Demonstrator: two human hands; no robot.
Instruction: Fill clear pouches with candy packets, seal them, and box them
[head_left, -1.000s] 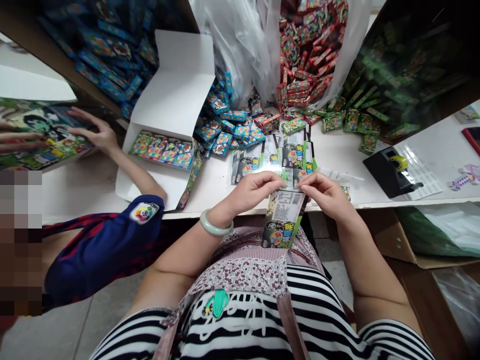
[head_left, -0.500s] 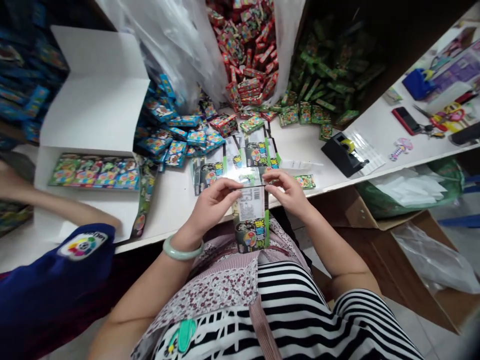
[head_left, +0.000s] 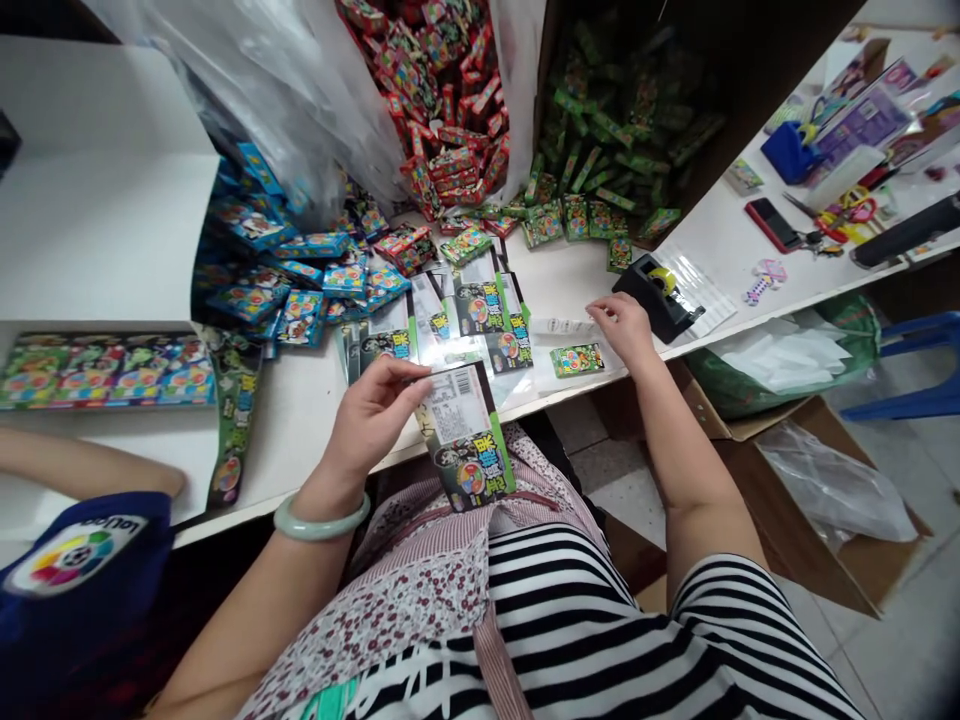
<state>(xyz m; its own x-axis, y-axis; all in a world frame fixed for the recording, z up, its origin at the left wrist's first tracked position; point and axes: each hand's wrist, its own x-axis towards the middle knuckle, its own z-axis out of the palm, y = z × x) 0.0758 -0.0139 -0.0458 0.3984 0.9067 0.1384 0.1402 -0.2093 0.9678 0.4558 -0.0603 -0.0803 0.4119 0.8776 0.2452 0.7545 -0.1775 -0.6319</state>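
My left hand [head_left: 379,415] pinches the upper left corner of a flat printed packet sleeve [head_left: 472,465], black and green with a white barcode panel, hanging tilted over my lap. Past the table's front edge, my right hand [head_left: 626,330] has thumb and fingertips together at the right end of a whitish strip with round marks [head_left: 562,326]. A small green candy box [head_left: 577,360] lies just in front of that strip. More flat sleeves [head_left: 480,305] are spread overlapping on the table, beyond the one I hold.
A black tape dispenser [head_left: 656,300] stands right of my right hand. Blue boxes [head_left: 300,315], red boxes [head_left: 457,160] and green boxes [head_left: 544,222] are heaped behind. At left, a co-worker's arm [head_left: 90,465] reaches over an open white carton [head_left: 105,240] holding a row of boxes.
My right hand has let go of the sleeve and moved right to the whitish strip. The sleeve now tilts, held by my left hand alone. The view has shifted right.
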